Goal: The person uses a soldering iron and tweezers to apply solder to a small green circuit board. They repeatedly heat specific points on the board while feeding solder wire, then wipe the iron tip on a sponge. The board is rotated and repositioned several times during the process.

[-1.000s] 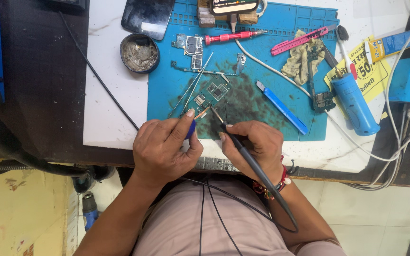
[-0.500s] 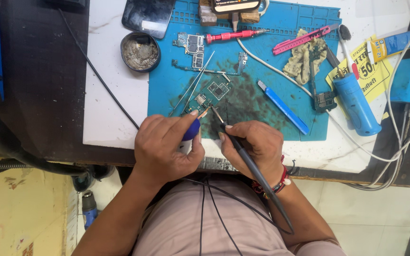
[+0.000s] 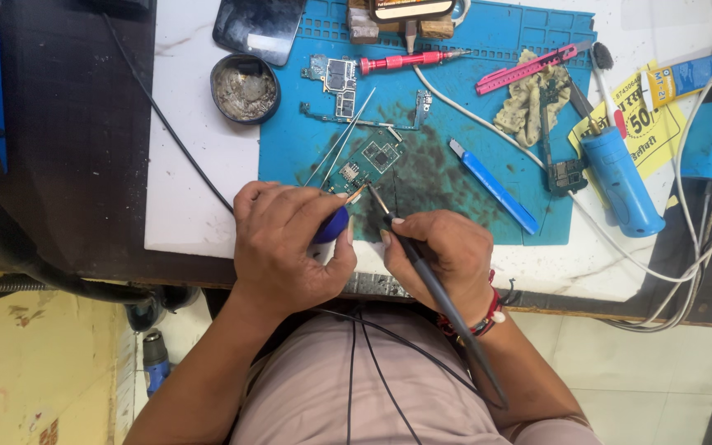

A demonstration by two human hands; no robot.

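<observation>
White worktop (image 3: 199,189) carrying a blue work mat (image 3: 455,99) (dark-stained at its middle), edged on the left by a black panel (image 3: 76,124), with pale floor tiles (image 3: 653,379) below at right and a yellow surface (image 3: 35,371) at lower left. On the mat: small green circuit board (image 3: 370,161) near the front edge, a second board (image 3: 335,78), red screwdriver (image 3: 409,60), pink tool (image 3: 525,68), blue knife (image 3: 492,185), blue cylinder (image 3: 620,177); a round tin (image 3: 245,88) beside the mat. Left hand (image 3: 286,247) closed around a blue-handled tool (image 3: 333,222), right hand (image 3: 447,259) closed around a dark soldering iron (image 3: 430,280), both tips meeting just at the green board's near corner.
</observation>
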